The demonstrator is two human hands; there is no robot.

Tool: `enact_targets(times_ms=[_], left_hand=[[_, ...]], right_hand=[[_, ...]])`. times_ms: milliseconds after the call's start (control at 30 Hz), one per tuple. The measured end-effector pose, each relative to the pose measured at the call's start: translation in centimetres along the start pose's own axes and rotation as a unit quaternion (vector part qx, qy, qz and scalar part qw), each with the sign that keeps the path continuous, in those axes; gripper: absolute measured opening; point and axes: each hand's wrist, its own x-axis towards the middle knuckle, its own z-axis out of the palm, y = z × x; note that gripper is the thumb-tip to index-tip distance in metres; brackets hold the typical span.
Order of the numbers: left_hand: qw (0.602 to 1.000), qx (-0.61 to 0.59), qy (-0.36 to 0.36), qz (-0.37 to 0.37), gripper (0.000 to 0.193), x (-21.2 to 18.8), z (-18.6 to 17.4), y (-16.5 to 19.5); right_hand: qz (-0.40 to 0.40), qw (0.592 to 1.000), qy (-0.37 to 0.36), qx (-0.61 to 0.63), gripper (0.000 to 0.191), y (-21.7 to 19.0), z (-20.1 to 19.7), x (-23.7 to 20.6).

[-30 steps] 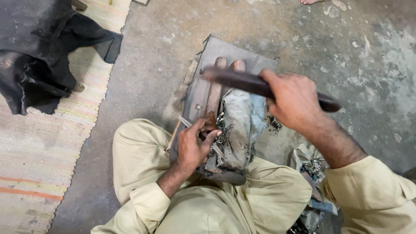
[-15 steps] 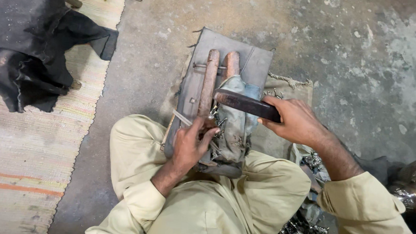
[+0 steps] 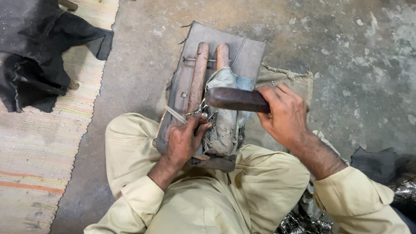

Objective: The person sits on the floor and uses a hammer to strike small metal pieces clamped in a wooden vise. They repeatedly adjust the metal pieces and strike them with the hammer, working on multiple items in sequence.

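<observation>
Pinching a small metal piece point(image 3: 199, 113) against the longer wooden bar point(image 3: 198, 77), your left hand point(image 3: 183, 140) has its fingers closed around that piece, near the lower end of the bar. Your right hand point(image 3: 285, 113) is clamped on a dark wooden mallet point(image 3: 236, 99), held level with its blunt end just to the right of the metal piece and above a bundle of pale cloth point(image 3: 225, 118). Whether the mallet touches the piece, you cannot tell from this view. A second, shorter wooden bar point(image 3: 222, 56) lies beside the first, both on a grey metal board point(image 3: 241, 50) that rests across your lap and slopes away onto the concrete floor point(image 3: 351, 57). Burlap sacking point(image 3: 289, 78) pokes out under the board's right side. Left of you lies a striped woven mat point(image 3: 24, 151) with a black cloth point(image 3: 29, 39) heaped on it. By your right knee sits a pile of shiny metal scraps point(image 3: 301, 228).
</observation>
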Motion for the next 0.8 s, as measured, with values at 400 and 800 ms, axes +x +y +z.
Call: enact_targets(times_ms=[400,800], left_hand=[[0.998,0.045,-0.015,-0.035,0.024,-0.3,0.3,-0.1],[0.991,0.078,-0.077,-0.080,0.028,-0.3,0.6,-0.3]], right_hand=[[-0.063,0.986,-0.059,-0.142,0.038,-0.2,-1.9,1.1],[-0.010,0.996,-0.059,-0.071,0.040,0.0,-1.3,0.8]])
